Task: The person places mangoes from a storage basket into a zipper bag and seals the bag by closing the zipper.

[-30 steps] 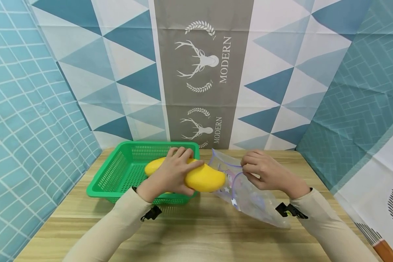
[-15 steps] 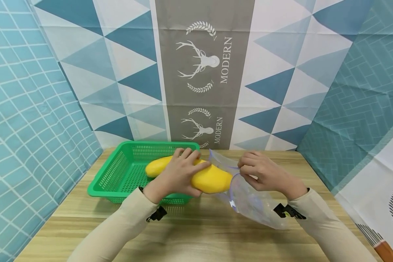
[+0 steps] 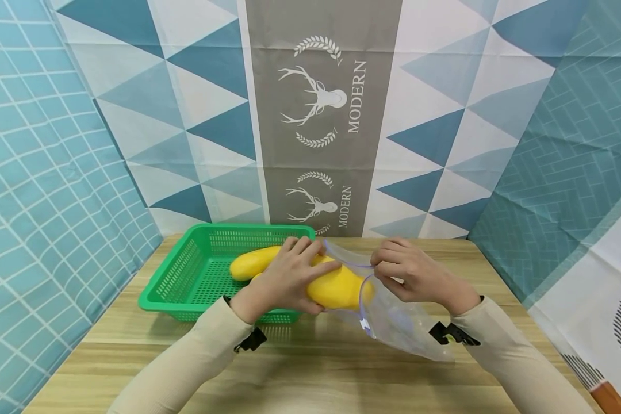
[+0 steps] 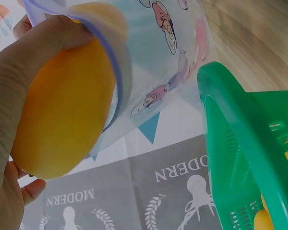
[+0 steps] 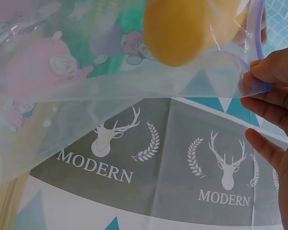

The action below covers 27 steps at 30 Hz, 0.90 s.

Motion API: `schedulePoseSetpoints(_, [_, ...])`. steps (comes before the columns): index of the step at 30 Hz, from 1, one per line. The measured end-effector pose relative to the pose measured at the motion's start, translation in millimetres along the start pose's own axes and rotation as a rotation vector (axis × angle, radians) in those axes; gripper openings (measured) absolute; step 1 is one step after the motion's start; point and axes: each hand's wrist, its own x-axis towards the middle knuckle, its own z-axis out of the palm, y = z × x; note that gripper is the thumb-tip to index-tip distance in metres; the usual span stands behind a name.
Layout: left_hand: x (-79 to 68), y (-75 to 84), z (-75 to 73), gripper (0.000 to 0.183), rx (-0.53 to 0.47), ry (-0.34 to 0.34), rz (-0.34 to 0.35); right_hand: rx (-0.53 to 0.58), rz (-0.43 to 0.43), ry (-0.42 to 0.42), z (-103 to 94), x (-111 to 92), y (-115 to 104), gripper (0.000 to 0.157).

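My left hand (image 3: 293, 276) grips a yellow mango (image 3: 336, 287), with the thumb on one side and fingers on the other. The mango's front end is inside the mouth of a clear zip bag (image 3: 409, 322), behind its purple zip edge. In the left wrist view, the purple rim crosses the mango (image 4: 67, 105) near the fingertips. My right hand (image 3: 414, 270) pinches the bag's rim at a corner of the mouth. The right wrist view shows the mango's end (image 5: 177, 33) through the plastic, which is printed with pink cartoon figures.
A green basket (image 3: 173, 270) stands at the left rear, just behind my left hand. More yellow mangoes (image 3: 250, 264) lie in it, partly hidden by that hand. The wooden table (image 3: 310, 368) extends in front, and a patterned cloth wall (image 3: 321, 138) rises behind.
My left hand has moved right with the mango, and its end has passed from outside the bag's mouth to inside it. My right hand has shifted slightly left, keeping hold of the rim.
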Motion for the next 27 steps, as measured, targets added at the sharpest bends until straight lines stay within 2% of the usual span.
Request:
schedulePoseSetpoints(5, [2.1,1.1,1.3,0.07,-0.024,0.038,0.039,0.002,0.006,-0.002,0.3,1.8,-1.7,0.025])
schedulePoseSetpoints(12, [2.1,2.7,4.6,0.068,-0.051,0.061,0.107,0.014,0.058,-0.038,-2.2,0.7,-4.1,0.029])
schedulePoseSetpoints(18, [3.4,6.4,5.8,0.067,-0.045,0.082,0.178,0.022,0.038,0.014,-2.4,0.0,-1.6,0.024])
schedulePoseSetpoints(22, [3.7,9.2,8.5,0.068,-0.047,0.058,0.198,0.019,0.03,0.032,-3.0,-0.6,-1.1,0.024])
schedulePoseSetpoints(27, [1.7,13.2,10.6,0.069,-0.031,-0.019,0.209,0.001,0.038,0.031,-5.5,-3.2,-1.2,0.025])
